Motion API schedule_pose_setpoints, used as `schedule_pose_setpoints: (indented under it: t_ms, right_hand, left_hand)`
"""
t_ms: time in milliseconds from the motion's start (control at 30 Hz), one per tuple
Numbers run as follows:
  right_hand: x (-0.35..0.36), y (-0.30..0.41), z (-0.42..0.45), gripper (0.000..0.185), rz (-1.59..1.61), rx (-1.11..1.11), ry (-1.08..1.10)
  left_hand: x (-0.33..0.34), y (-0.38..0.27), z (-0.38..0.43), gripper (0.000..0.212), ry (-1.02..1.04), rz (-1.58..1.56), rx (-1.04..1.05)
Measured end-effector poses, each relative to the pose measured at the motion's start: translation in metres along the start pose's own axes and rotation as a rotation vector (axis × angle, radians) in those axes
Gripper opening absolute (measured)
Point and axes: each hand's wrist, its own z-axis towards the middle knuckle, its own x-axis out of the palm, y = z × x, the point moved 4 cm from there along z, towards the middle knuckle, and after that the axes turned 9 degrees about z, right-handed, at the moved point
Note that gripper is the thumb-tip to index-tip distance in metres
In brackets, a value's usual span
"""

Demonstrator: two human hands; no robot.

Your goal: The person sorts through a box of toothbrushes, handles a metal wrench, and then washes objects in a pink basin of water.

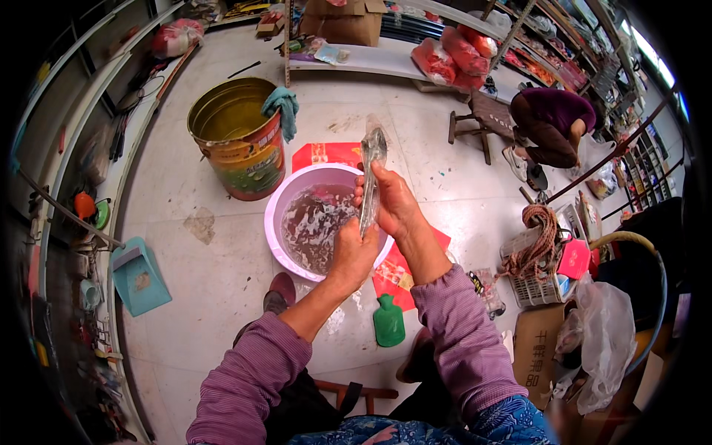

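My left hand grips the lower end of a long metal utensil in a clear plastic sleeve, perhaps a spoon or ladle. Around its upper part my right hand is closed, fingers curled behind it. The dark rounded end points away from me, with loose plastic past its tip. Both hands hold it above the right side of a pink plastic basin. Murky, sudsy water fills part of the basin, and something pinkish shows at its far side. Red printed sheets lie under the basin.
A large paint bucket with a teal cloth stands beyond the basin. Nearer me lies a green hot-water bottle. A blue dustpan is left, a basket with rope right. Another person crouches by a folding stool.
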Motion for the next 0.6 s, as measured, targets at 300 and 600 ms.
schedule_pose_setpoints:
  t_ms: [300, 600]
  right_hand:
    - [0.014, 0.003, -0.01, 0.034, 0.03, 0.06, 0.086]
    - [0.01, 0.005, -0.012, 0.052, 0.18, 0.033, 0.261]
  left_hand:
    - [-0.008, -0.029, -0.009, 0.025, 0.012, 0.118, 0.111]
    - [-0.005, -0.015, 0.005, 0.028, 0.473, -0.969, -0.493]
